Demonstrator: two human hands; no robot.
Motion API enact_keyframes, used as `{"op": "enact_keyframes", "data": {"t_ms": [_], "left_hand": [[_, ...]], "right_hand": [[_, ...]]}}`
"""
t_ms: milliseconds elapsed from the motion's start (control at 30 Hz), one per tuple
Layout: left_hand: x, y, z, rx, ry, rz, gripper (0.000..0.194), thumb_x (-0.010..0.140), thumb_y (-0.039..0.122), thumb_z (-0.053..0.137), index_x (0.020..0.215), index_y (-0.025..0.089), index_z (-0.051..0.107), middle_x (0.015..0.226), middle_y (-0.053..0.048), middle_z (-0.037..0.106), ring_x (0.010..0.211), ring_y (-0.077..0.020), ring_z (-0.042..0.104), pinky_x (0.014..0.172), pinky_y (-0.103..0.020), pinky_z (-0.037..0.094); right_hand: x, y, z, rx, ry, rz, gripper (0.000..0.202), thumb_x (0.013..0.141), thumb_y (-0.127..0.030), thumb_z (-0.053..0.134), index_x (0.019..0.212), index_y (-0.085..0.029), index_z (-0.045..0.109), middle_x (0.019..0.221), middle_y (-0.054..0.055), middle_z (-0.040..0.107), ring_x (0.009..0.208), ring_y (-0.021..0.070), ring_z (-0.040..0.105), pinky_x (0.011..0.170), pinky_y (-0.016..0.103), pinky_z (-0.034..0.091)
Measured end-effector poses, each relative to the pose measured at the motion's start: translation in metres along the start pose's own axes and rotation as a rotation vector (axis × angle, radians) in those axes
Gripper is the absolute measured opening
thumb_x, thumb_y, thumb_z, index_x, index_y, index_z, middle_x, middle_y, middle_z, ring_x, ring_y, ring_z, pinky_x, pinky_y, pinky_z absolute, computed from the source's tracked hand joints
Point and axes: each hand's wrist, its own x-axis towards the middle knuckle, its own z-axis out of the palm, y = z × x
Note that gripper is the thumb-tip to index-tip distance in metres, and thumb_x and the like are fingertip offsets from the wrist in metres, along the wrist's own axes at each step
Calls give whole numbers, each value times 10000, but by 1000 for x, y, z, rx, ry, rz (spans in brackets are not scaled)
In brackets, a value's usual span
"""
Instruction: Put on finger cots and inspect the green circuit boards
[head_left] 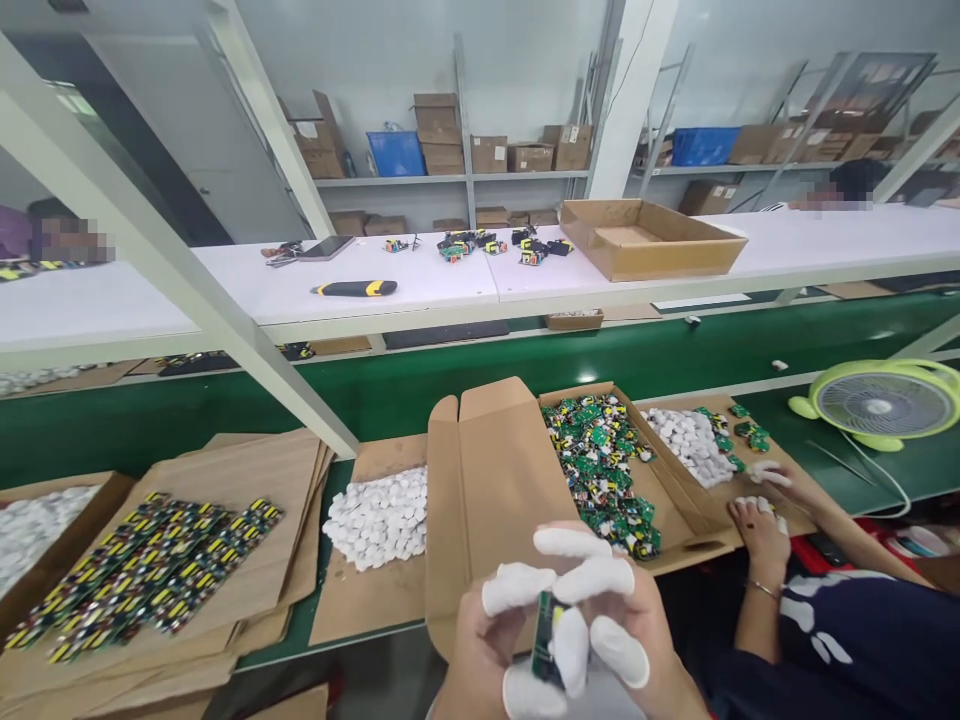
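Observation:
Both my hands wear white finger cots and meet low in the head view. Between them is a small green circuit board (541, 636), tilted on edge. My left hand (487, 640) is closed on its left side, with the thumb low and a fingertip near the top. From the right, my right hand (637, 615) has its fingers closed around the same board, hiding part of it. Just beyond my hands stands an open cardboard box (510, 465); its right part holds a heap of circuit boards (600, 460).
White round pieces (379, 518) lie on cardboard to the left, beside rows of boards (172, 560) on stacked sheets. At right, a co-worker's hands (761, 520) are near another white heap (690, 445) and a green fan (885, 400). A shelf (450, 285) spans above, with a slanted post (262, 375).

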Motion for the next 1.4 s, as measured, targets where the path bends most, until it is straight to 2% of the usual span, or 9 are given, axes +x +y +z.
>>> {"op": "enact_keyframes", "data": {"t_ms": [133,267,433,567,700,833,967,1133,1400], "left_hand": [[6,15,5,89,-236,-58,547,511,399,839,1035,362,689,968,-64,680,938,-250,614,867,-370,493],[6,23,4,185,-217,-172,568,457,326,874,1002,330,712,1023,-65,663,964,-265,605,864,-355,494],[10,11,13,-81,-35,-296,489,498,467,832,918,243,720,803,-42,658,706,-179,609,629,-267,503],[22,14,24,-148,85,-394,387,573,486,788,837,221,689,627,-4,623,653,-154,586,649,-265,490],[27,19,21,-141,118,-393,561,500,553,800,921,204,677,741,-36,661,755,-190,599,707,-292,493],[25,16,14,-80,206,-508,519,498,417,848,935,212,658,891,-42,664,819,-190,595,630,-245,482],[22,15,10,-102,134,-591,600,467,433,856,972,195,637,940,-64,655,821,-203,604,637,-272,503],[19,17,5,-18,70,-607,533,515,410,845,959,195,644,850,-48,660,731,-170,613,624,-261,492],[18,5,8,-180,106,-718,438,533,440,830,844,175,674,697,-18,662,610,-140,608,632,-269,507]], "right_hand": [[-3,5,6,335,-30,340,314,683,-451,701,938,-272,666,1234,95,589,1154,278,533,947,445,454],[-2,11,11,674,-51,533,287,576,-380,716,820,-236,669,1213,92,606,1067,285,574,886,441,481],[16,7,-1,408,-163,421,341,757,-480,601,1002,-255,672,1236,109,582,1110,260,553,939,439,440],[40,3,-8,173,-267,255,331,765,-503,616,959,-254,716,1108,116,639,1133,258,533,955,426,431],[46,13,-4,284,-309,394,324,701,-500,686,855,-220,741,984,98,673,823,180,622,670,271,517],[37,21,-4,419,-293,584,400,641,-460,736,942,-197,728,802,60,672,516,68,513,428,143,394],[33,19,-5,435,-280,725,394,645,-426,729,946,-172,724,590,14,607,421,45,444,381,122,357],[29,26,0,418,-242,779,272,618,-377,733,733,-130,720,764,51,651,417,34,470,338,110,318],[10,43,-10,285,-183,777,448,608,-458,749,904,-124,717,663,25,601,453,38,445,371,116,370]]}}
